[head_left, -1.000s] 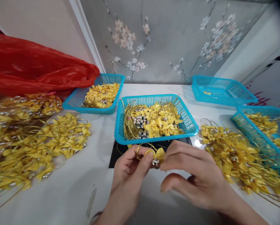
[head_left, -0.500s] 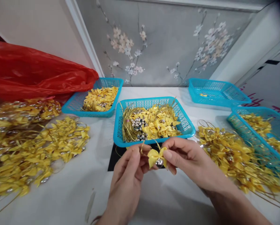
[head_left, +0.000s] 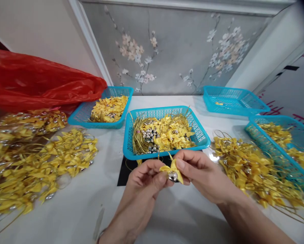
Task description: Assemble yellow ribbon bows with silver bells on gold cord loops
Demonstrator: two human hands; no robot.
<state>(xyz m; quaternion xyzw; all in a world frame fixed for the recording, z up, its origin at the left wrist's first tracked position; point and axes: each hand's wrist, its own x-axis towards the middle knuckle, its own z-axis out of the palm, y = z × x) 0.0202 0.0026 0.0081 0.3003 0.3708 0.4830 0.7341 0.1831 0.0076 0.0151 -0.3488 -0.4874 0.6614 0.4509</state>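
Note:
Between my two hands is a yellow ribbon bow (head_left: 175,168) with a small silver bell (head_left: 172,176) at its middle and a gold cord rising behind it. My left hand (head_left: 148,183) pinches the bow's left side, its thumb beside the bell. On the right loop, the thumb and fingers of my right hand (head_left: 196,169) are closed. Both hands are just in front of a blue plastic basket (head_left: 164,156), which holds gold cords, silver bells and yellow bows. A black mat (head_left: 124,173) lies partly under this basket.
Piles of yellow bows (head_left: 73,152) with bells spread on the left, near a red plastic bag (head_left: 45,78). Another bow pile (head_left: 251,169) lies right. More blue baskets stand at back left (head_left: 98,124), back right (head_left: 233,110) and far right (head_left: 276,152).
My left thumb has come down onto the bow beside the bell, and the left fingers have shifted right. The bow has tilted slightly. My right hand keeps its pinch.

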